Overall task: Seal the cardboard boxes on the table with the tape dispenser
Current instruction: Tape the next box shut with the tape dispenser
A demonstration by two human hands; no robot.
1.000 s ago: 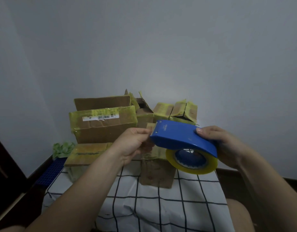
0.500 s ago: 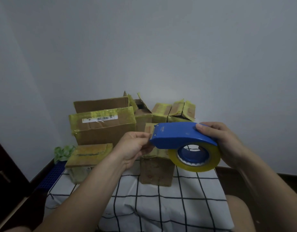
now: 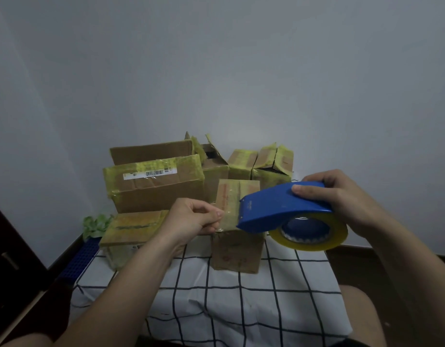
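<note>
The right hand (image 3: 341, 199) grips the blue tape dispenser (image 3: 279, 209) in the air near the small box (image 3: 237, 251) in the far half of the table (image 3: 216, 309), while the left hand (image 3: 191, 219) pinches the tape end (image 3: 227, 219) at its mouth, which may fold onto itself or tear if pulled askew.

Just a plain grey wall (image 3: 216, 71) in dim light, dark wood cabinet (image 3: 5, 241) at 8 o'clock, dark floor (image 3: 346, 259) at 4.

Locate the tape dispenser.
Head view, right of centre: right hand grips the blue tape dispenser in front of the small cardboard box, left hand pinching its tape.
</note>
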